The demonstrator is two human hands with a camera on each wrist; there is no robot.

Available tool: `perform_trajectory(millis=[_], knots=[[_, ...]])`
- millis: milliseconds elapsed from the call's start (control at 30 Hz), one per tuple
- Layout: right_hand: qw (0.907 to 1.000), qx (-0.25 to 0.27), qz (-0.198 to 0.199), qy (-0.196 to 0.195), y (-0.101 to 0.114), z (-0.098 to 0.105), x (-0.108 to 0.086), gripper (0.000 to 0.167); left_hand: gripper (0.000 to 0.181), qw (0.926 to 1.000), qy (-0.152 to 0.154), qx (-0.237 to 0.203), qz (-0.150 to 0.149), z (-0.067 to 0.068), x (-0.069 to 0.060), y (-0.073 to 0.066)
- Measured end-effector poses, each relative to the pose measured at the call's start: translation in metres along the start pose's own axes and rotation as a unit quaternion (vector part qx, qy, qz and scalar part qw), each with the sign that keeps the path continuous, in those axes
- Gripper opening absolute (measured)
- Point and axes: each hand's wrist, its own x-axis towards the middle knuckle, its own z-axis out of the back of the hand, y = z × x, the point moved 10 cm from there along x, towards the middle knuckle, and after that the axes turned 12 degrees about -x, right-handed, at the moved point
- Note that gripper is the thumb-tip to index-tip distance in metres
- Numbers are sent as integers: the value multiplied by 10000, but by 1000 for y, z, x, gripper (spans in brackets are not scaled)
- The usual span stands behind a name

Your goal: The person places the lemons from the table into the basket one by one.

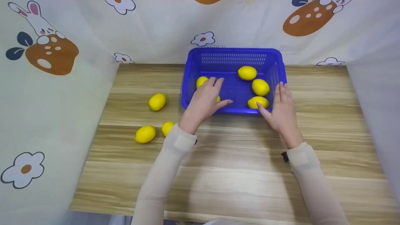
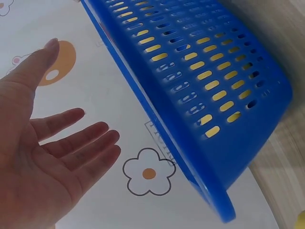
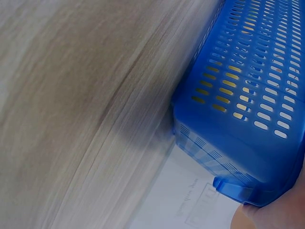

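Apparently steadying the blue slotted plastic basket (image 1: 232, 111) with a straight-fingered right hand (image 1: 283, 112); hovering with an empty, loosely spread left hand (image 1: 203, 99) above yellow oval lemons (image 1: 202, 81) inside.

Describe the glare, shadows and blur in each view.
Head view: pale glare on the near part of the wooden tabletop, soft shadows to either side; left wrist view: the slots of the blue plastic basket look fairly crisp, the palm of the left hand dim; right wrist view: wood grain smeared, a dark shadow beside the basket.
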Motion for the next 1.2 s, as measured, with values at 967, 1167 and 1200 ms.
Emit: perform_trajectory(millis=[967,1167,1200], knots=[[10000,16,42,-79,1,0,0,96,66,9955,-574,-666,-362,-3,-54,22],[10000,-32,10,-31,0,0,0,97,66,9948,-628,-753,-288,-4,-62,29],[10000,-34,11,-34,0,0,0,97,67,9946,-650,-750,-289,-4,-63,30]])
